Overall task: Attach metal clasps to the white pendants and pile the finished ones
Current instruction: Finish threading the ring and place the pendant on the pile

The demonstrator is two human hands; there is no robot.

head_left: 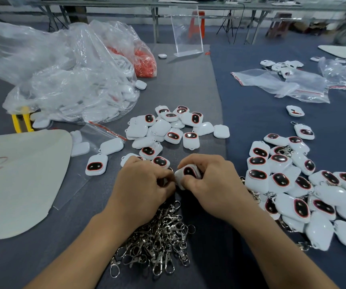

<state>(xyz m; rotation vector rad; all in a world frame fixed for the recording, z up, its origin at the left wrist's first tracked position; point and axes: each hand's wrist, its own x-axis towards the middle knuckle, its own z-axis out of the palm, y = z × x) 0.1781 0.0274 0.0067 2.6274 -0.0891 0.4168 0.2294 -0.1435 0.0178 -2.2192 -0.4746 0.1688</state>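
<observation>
My right hand (211,180) grips a white pendant (187,173) with a dark red-rimmed oval face, just above the table centre. My left hand (145,182) has its fingers curled tight against the pendant's left edge, pinching something small that the fingers hide. Below both hands lies a heap of metal clasps (157,236). Loose white pendants without clasps (168,128) are scattered beyond the hands. To the right sits a pile of pendants with clasps attached (305,190).
Large clear plastic bags (63,76) holding white pendants and red pieces fill the back left. A white sheet (17,180) lies at the left, small zip bags (282,84) at the back right, and a clear acrylic stand (186,32) at the far edge.
</observation>
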